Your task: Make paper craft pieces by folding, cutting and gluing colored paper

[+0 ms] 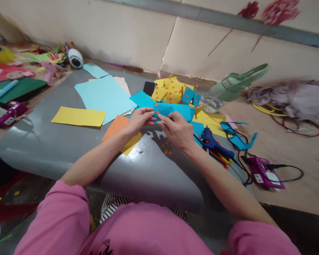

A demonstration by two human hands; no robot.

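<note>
A piece of blue paper (164, 107) with small orange squares stuck near its left end is between my hands, above the grey table. My left hand (142, 120) pinches its left edge, thumb and index finger together. Curled at the lower edge, my right hand (178, 130) has its index fingertip against the paper by an orange square (157, 112). My right thumb is mostly hidden. Loose orange squares (167, 145) lie on the table below. Behind the paper is a pile of folded yellow pieces (172, 88) with orange squares, with a dotted blue piece (188, 95) beside it.
Light blue sheets (103, 95), a yellow strip (78, 117) and orange paper (116, 126) lie left. At right are a blue glue gun (215, 143), a purple power strip (266, 171) with cables and a green container (232, 85). A white camera (75, 58) stands back left.
</note>
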